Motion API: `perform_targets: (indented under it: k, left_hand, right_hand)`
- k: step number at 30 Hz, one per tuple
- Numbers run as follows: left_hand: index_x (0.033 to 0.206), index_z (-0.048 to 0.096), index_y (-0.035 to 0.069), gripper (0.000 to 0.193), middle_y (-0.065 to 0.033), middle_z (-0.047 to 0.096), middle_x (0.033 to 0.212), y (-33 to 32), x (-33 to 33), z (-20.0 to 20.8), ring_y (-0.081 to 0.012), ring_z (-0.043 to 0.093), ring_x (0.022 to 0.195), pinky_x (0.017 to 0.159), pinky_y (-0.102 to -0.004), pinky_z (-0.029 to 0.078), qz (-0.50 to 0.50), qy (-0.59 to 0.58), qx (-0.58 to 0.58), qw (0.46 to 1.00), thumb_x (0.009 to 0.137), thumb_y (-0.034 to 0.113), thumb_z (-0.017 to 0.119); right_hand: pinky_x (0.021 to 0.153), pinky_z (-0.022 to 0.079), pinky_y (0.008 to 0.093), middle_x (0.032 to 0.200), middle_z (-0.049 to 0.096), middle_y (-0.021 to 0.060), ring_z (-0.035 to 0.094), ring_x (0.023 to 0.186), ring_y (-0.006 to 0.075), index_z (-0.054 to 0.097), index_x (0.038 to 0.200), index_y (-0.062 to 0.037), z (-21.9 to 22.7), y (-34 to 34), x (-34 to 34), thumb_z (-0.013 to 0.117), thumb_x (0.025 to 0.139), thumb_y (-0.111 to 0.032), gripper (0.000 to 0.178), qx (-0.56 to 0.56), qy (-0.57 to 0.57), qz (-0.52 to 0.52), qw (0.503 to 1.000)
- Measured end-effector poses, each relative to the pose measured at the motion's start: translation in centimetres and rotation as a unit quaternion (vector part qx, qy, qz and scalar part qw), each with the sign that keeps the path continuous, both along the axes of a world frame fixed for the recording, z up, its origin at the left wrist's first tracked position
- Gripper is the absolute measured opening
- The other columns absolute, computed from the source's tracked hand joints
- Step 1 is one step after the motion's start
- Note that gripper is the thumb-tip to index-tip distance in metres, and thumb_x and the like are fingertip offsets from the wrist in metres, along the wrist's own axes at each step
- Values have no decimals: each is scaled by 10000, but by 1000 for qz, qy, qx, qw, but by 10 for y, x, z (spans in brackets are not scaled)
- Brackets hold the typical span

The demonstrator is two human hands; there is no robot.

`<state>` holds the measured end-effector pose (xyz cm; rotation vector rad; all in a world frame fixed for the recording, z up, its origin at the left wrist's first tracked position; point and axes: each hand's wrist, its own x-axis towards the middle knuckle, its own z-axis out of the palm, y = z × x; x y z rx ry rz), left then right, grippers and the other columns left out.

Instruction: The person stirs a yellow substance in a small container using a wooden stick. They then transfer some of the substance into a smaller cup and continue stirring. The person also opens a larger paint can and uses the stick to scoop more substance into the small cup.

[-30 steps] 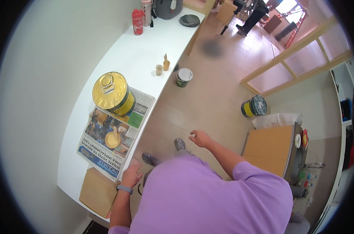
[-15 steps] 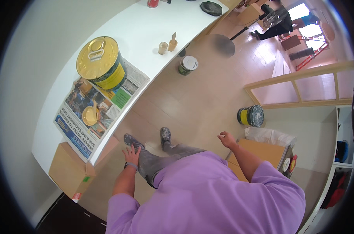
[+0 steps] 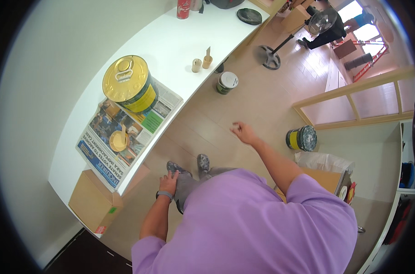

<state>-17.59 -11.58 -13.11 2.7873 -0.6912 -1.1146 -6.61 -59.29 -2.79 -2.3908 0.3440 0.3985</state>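
My left hand, with a band on the wrist, is open, its fingers spread against my grey trousers at the leg. Out over the floor, my right hand is loosely bent with the fingertips apart and nothing visible in it. To my left, on the white table, a large can with a gold lid stands on a spread newspaper. A small round tub with a flat stick across it lies on the paper nearer me. Two small cups, one plain and one holding a stick, stand farther along.
A white-lidded bucket and a smeared dark bucket stand on the floor. A cardboard box is below the table's near end. Beyond are a standing fan, another person, a red ladder and a wood-framed panel.
My right hand has swung forward and left over the floor. My left hand stays at my leg. The view has shifted, bringing more of the table's far end into sight.
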Motion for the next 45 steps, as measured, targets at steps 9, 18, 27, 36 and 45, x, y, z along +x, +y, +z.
perform_targets:
  k: [9,18,27,36,45]
  left_hand:
    - [1427,671,61,544,-163,790,1134,-36,92,157,-318,761,1056,933,-432,588,301,48,-330,893,955,294,806]
    - [1419,672,30,508,-194,764,1202,-148,213,219,-336,742,1116,975,-431,575,305,-154,-410,846,956,187,810]
    - [1373,683,-9,523,-209,725,1301,-275,328,252,-366,707,1179,998,-438,580,321,-229,-459,797,914,175,853]
    - [1310,736,40,453,-157,751,1243,-280,345,242,-298,752,1055,874,-397,625,326,-220,-454,799,882,120,861]
    - [1340,761,104,519,-103,768,1237,-255,331,236,-188,723,958,784,-325,581,357,-281,-450,769,834,75,871]
  right_hand:
    - [933,550,441,1076,736,135,705,1037,323,708,1366,-103,109,14,232,771,971,-411,505,-11,-250,-33,968]
    - [905,563,453,1148,763,171,718,987,347,771,1214,-95,87,6,326,733,977,-313,324,53,-141,123,981]
    - [776,558,387,1015,739,156,690,838,297,772,1118,-26,144,-18,290,736,1000,-252,257,132,-159,180,962]
    - [786,564,393,1057,727,100,689,936,276,803,1156,-93,177,-1,286,769,940,-105,219,210,-213,282,911]
    - [774,578,377,1027,756,91,698,902,269,791,1125,-62,172,10,280,790,907,-59,218,257,-258,339,868]
